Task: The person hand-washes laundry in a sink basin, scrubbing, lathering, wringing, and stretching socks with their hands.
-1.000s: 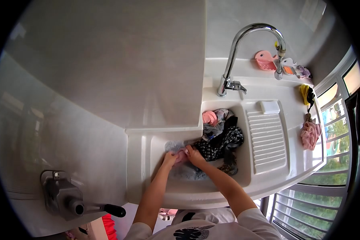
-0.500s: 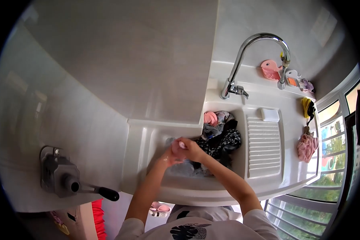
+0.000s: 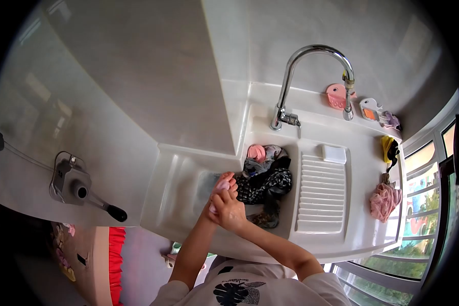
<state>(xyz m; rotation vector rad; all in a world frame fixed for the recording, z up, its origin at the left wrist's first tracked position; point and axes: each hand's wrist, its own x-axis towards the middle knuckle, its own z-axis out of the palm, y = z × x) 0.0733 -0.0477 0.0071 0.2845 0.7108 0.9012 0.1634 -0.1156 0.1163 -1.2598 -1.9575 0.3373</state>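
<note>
So the right hand [image 3: 230,210] has its fingers curled shut, pinching a bit of pink cloth [image 3: 212,208] against the left hand [image 3: 221,192]. Left fingers are loosely bent and pointing up, but can't tell if they actually grip anything. The cloth's up between the hands, over the sink basin [image 3: 176,186].

Right next to them there's a heap of dark and patterned clothes [image 3: 266,181], then the ribbed washboard [image 3: 321,194] with a white block [image 3: 334,154] at its top. The curved faucet [image 3: 286,81] stands behind, clear of the hands. Pink bundle [image 3: 384,202] is over on the right-hand ledge.

Both forearms angle in from the bottom, wrists nearly crossing, right hand partly over the left. Most of the cloth and the left palm are hidden, and the basin water's hard to make out.
</note>
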